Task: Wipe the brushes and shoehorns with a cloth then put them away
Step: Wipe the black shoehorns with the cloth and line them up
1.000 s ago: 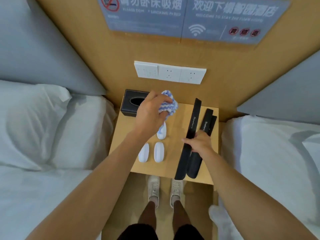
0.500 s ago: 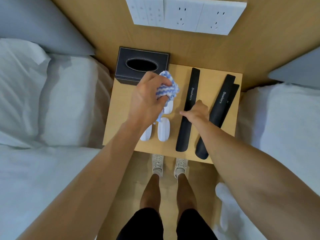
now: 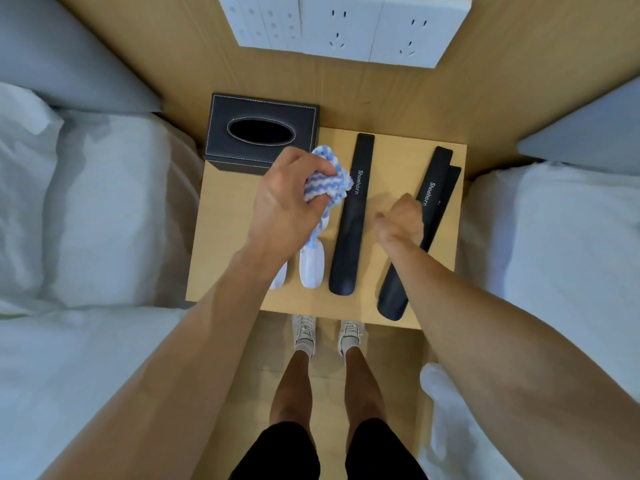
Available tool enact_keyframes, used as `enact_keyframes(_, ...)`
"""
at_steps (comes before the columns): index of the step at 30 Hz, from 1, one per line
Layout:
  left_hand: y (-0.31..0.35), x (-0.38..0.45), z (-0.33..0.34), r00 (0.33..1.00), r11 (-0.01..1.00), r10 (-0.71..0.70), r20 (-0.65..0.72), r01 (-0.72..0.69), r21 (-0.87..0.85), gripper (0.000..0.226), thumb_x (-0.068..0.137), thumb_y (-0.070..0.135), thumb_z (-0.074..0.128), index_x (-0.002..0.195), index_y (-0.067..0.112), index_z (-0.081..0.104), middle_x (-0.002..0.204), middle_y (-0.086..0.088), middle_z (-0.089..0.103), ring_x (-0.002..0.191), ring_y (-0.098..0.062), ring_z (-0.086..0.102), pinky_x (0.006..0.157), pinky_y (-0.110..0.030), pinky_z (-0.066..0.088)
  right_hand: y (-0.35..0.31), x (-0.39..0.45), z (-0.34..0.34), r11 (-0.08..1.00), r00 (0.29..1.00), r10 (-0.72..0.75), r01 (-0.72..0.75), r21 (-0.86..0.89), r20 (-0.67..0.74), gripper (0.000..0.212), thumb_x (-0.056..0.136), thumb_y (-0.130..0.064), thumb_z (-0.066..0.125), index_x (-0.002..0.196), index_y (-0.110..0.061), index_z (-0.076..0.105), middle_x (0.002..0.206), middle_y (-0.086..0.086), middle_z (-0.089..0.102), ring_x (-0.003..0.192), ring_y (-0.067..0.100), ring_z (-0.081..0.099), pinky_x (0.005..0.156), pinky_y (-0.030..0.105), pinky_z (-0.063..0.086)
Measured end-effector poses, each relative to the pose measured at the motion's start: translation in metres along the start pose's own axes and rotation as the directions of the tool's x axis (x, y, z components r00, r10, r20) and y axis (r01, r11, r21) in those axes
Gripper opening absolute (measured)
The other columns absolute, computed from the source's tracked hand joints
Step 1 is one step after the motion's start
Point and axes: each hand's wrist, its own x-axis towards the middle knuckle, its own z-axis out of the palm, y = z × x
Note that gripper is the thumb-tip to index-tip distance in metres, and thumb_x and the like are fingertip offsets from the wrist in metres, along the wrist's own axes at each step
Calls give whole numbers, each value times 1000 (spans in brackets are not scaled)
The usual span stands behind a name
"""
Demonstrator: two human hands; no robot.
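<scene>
Matt black shoehorn, fluffy cloth

A black tissue box sits at the nightstand's ten o'clock corner, white wall sockets at twelve.

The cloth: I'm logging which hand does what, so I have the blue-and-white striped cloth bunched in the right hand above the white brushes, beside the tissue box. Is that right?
Not quite. The head view shows the cloth bunched in the left hand, not the right. The right hand is blurred, near the paired shoehorns. The rest holds: it is above the white brushes, beside the tissue box.
</scene>
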Motion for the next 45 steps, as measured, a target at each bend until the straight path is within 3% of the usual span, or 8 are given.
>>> enact_keyframes(3,6,2,2,1000,1000,9,4,-9,-20,24,81,-1,68,104,6,67,107,-7,57,87,-6,55,75,-20,50,30,3,-14,997,995,71,-72,-5,-76,56,89,-24,70,133,-7,42,133,16,46,114,35,58,88,41,52)
enact_keyframes(8,14,1,5,1000,1000,9,5,-9,-29,22,81,0,67,102,8,67,105,0,55,83,1,54,74,-14,47,55,10,-22,989,991,128,-130,-73,-29,66,82,-25,81,132,-7,42,129,15,54,116,36,58,88,41,51)
enact_keyframes(17,26,-8,2,1000,1000,27,13,-27,-15,22,80,0,67,100,8,67,103,1,54,84,-6,55,72,-13,46,60,23,-26,974,970,226,-227,7,88,42,85,-15,77,121,-5,59,117,15,67,106,30,67,71,27,50)
enact_keyframes(23,44,-14,-8,999,999,39,9,-39,10,23,80,-1,67,101,11,67,105,-2,57,86,-6,56,72,-12,46,78,12,-46,932,950,259,-293,214,175,21,86,-10,77,102,-7,65,88,11,69,76,30,74,74,44,63)
enact_keyframes(26,60,-15,-15,998,998,67,-10,-67,12,24,80,0,68,101,11,68,105,-1,57,85,-3,55,73,-6,43,85,3,-63,898,958,233,-277,341,166,20,86,-8,77,103,-10,66,99,13,71,71,26,73,71,44,64)
enact_keyframes(32,98,-16,-35,988,990,144,-54,-144,11,24,79,-3,69,101,8,70,104,-2,58,83,-3,53,74,-4,40,74,-33,-118,747,991,115,-132,652,69,28,86,-1,72,84,-26,61,109,10,69,92,28,70,69,40,63)
enact_keyframes(38,142,-16,-52,980,980,200,-25,-200,14,28,80,-1,67,104,12,70,106,-2,58,85,-9,55,72,-4,38,53,-79,-195,553,995,33,61,831,-95,28,88,1,69,92,-26,62,94,0,71,87,19,70,53,23,55)
enact_keyframes(45,204,-12,-82,925,925,375,-57,-378,-41,29,81,-1,69,106,15,70,108,3,59,92,0,56,80,-6,42,15,-142,-269,272,948,-133,316,909,-290,38,92,-2,66,118,-28,62,104,0,76,96,16,73,77,36,61)
